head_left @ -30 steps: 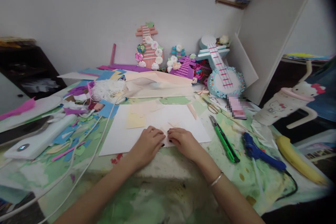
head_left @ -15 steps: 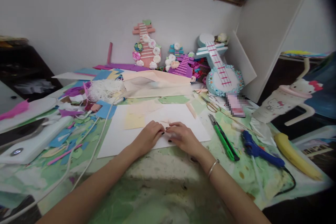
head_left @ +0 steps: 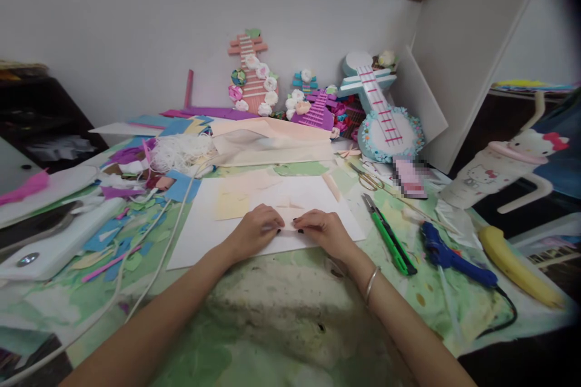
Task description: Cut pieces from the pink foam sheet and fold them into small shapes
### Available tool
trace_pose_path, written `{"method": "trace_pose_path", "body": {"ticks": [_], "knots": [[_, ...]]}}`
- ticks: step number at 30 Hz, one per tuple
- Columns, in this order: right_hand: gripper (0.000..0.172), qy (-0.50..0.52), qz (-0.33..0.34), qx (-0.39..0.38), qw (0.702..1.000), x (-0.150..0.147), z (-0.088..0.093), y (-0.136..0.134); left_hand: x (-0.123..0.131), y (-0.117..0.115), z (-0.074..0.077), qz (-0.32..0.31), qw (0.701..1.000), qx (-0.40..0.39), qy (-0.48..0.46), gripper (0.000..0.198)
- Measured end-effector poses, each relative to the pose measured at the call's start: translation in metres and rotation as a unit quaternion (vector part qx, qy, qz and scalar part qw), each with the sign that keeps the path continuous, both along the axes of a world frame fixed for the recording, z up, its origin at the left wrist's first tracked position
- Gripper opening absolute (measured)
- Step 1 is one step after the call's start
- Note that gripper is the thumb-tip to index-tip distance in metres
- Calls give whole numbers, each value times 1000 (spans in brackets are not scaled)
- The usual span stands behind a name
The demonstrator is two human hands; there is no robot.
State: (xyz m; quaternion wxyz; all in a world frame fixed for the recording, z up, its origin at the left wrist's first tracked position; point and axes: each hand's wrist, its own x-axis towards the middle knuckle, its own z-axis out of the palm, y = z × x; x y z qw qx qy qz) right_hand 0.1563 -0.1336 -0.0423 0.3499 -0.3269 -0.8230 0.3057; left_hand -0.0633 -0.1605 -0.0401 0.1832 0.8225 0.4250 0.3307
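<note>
A small pale pink paper piece (head_left: 290,219) spans the gap between my hands, over a white sheet (head_left: 195,242). My left hand (head_left: 258,228) pinches its left end, with the fingers curled. At its right end the fingertips of my right hand (head_left: 319,230) are closed on it, and a bangle circles that wrist. Behind them on the sheet lie small pale scraps, a yellow paper square (head_left: 232,203) and a torn peach paper (head_left: 254,183).
Rightward lie a green cutter (head_left: 389,236), a blue glue gun (head_left: 454,257), a banana (head_left: 520,266) and scissors (head_left: 367,179). A tumbler (head_left: 494,172) stands beyond. Leftward are paper scraps, a white cable (head_left: 175,236) and a white device (head_left: 59,242). Decorated instrument models (head_left: 384,121) stand behind.
My hands have moved slightly apart, and more of the pink paper piece shows between them. The view has shifted a little.
</note>
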Motion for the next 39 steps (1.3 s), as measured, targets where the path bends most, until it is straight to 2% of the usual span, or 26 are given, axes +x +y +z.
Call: {"method": "trace_pose_path", "body": {"ticks": [6, 10, 14, 18, 22, 28, 34, 39], "knots": [[33, -89, 74, 61, 991, 5, 13, -5, -9, 0, 8, -46, 996, -77, -4, 20], [38, -122, 70, 98, 985, 3, 17, -7, -10, -1, 11, -68, 994, -83, 15, 21], [35, -136, 47, 118, 983, -4, 16, -8, -7, 2, 11, -54, 996, -55, 34, 24], [31, -140, 23, 73, 987, -10, 13, -6, -2, 3, 8, -30, 998, -48, 35, 20], [27, -102, -9, 12, 995, -13, 9, -4, 3, 3, 5, 28, 996, -89, -5, 20], [25, -43, 6, -29, 999, -15, 5, -4, 5, 3, 1, 29, 995, -94, -27, 21], [17, -37, 3, -35, 999, -17, 2, -2, 7, 4, 1, 42, 996, -82, -18, 21], [18, -26, 6, -47, 999, -18, -1, -1, 9, 4, -1, 44, 997, -66, -10, 21]]}}
